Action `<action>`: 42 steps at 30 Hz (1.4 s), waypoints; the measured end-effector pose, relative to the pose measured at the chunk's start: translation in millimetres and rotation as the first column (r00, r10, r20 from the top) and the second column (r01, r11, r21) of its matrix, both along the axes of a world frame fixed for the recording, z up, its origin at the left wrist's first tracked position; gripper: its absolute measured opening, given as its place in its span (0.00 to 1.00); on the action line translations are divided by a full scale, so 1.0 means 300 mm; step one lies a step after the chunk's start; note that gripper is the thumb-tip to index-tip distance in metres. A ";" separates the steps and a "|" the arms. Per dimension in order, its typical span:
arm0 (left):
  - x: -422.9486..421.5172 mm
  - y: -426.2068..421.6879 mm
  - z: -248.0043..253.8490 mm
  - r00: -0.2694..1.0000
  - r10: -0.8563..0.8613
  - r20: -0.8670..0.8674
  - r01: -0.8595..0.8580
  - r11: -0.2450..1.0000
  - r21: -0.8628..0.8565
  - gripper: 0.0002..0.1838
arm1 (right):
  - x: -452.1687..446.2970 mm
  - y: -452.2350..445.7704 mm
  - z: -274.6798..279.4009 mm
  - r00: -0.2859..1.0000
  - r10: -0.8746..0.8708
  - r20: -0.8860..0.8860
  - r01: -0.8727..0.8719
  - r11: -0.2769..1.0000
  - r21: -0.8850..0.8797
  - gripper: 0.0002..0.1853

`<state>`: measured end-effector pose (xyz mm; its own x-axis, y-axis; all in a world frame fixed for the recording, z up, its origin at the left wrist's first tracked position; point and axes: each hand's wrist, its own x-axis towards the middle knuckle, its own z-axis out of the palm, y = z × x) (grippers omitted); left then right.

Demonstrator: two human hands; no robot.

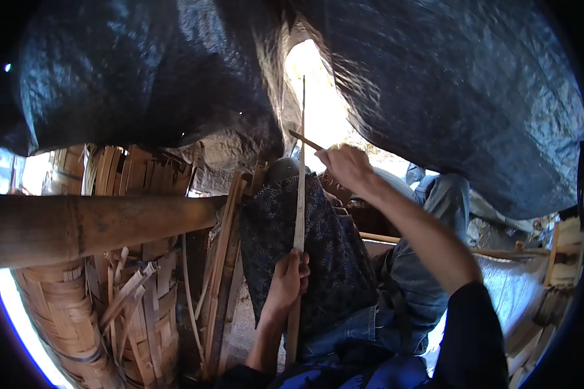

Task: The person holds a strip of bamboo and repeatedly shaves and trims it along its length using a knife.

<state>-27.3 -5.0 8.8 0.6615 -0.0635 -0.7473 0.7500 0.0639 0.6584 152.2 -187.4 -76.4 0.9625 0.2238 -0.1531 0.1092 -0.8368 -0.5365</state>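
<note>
My left hand [289, 282] is wrapped round a long, pale strip of bamboo [300, 214], low down near my lap. The strip points up and away from me, narrowing to a dark, thin tip against the bright gap. My right hand [345, 165] is closed on a knife-like tool [307, 141], whose thin dark end reaches left and touches or crosses the strip's upper part. Beneath the strip, a dark patterned cloth [266, 220] covers my leg.
A thick bamboo pole [104, 223] runs across the left. Below it are a woven bamboo basket [65, 311] and split bamboo pieces [220, 272]. Dark plastic sheeting [461, 84] hangs across the top, with a bright opening between its parts. A pale sack [509, 285] lies at the right.
</note>
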 end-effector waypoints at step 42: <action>-0.013 -0.016 -0.010 1.000 0.003 -0.002 -0.003 1.000 0.014 0.18 | -0.186 0.114 0.096 0.988 0.130 -0.085 -0.130 0.991 0.005 0.25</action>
<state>-31.3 -9.8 5.7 0.6602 -0.0507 -0.7494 0.7511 0.0570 0.6578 96.5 -153.1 -47.7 0.9087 0.3464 -0.2330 0.1717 -0.8188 -0.5479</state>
